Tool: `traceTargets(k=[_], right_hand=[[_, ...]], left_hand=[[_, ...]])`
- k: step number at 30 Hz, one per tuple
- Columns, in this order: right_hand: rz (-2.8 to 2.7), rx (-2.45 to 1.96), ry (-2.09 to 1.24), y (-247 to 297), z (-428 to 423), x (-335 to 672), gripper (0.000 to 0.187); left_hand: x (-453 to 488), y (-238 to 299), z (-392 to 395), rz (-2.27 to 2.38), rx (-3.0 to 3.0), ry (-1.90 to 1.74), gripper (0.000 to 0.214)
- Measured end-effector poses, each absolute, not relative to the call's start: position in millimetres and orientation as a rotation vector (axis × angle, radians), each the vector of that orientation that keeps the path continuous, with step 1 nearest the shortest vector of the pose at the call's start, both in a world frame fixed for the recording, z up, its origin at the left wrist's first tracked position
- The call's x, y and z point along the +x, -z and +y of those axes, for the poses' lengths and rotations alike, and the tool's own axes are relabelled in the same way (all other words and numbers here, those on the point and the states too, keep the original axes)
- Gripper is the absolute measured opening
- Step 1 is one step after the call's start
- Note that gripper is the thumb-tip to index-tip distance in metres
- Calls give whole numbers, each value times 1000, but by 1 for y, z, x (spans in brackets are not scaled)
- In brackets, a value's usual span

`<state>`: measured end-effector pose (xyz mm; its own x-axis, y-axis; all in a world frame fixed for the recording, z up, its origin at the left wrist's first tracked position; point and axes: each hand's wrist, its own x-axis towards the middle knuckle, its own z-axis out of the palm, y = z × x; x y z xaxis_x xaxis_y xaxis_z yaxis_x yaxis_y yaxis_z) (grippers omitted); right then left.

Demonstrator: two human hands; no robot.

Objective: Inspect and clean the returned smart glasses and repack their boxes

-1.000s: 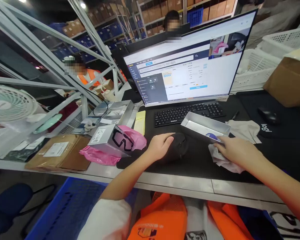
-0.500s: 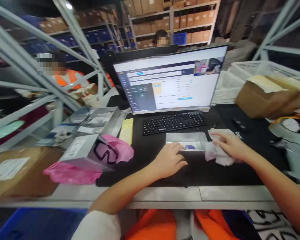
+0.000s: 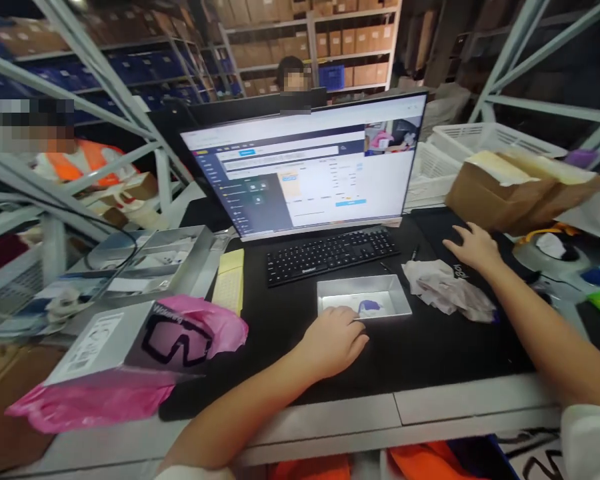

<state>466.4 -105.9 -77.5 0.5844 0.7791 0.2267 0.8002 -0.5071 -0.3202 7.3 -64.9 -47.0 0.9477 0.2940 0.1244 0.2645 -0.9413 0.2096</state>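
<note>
A shallow silver open box [image 3: 397, 293] lies on the black desk mat, with a small purple-and-white item [image 3: 370, 307] inside. My left hand [image 3: 336, 341] is closed on the box's near left wall, its fingertips partly hidden. Over the right part of the mat is my right hand [image 3: 475, 248], fingers spread, where the computer mouse was visible earlier; the mouse is now hidden beneath or behind it. Between the box and my right hand sits a crumpled whitish wrapper [image 3: 447, 288].
A keyboard [image 3: 330, 257] and monitor [image 3: 305, 173] stand behind the box. At left are a goggles carton [image 3: 130, 340] on pink plastic and a grey divided tray [image 3: 185, 267]. Brown packages [image 3: 500, 190] and a white basket [image 3: 500, 140] are at right. Co-workers sit beyond.
My right hand has left the crumpled wrapper and moved back and right to the mouse area. My left hand stays at the box. The head view has shifted.
</note>
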Motion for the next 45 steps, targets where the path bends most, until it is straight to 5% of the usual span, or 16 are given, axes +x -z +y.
traceTargets(k=[14,35,41,45], right_hand=[[-1211,-2427,300,138,-99,500,57],[-1228,-2458,196,142,-99,507,63],[-1099,-2334,249,120,-91,490,34],[-984,-2351,292,89,-90,482,37]], left_hand=[[7,48,-62,414,2925,-210,35],[8,52,-61,415,2958,-224,38],[3,43,-56,262,2870,-261,58],[-1,39,-54,-31,2825,-277,77]])
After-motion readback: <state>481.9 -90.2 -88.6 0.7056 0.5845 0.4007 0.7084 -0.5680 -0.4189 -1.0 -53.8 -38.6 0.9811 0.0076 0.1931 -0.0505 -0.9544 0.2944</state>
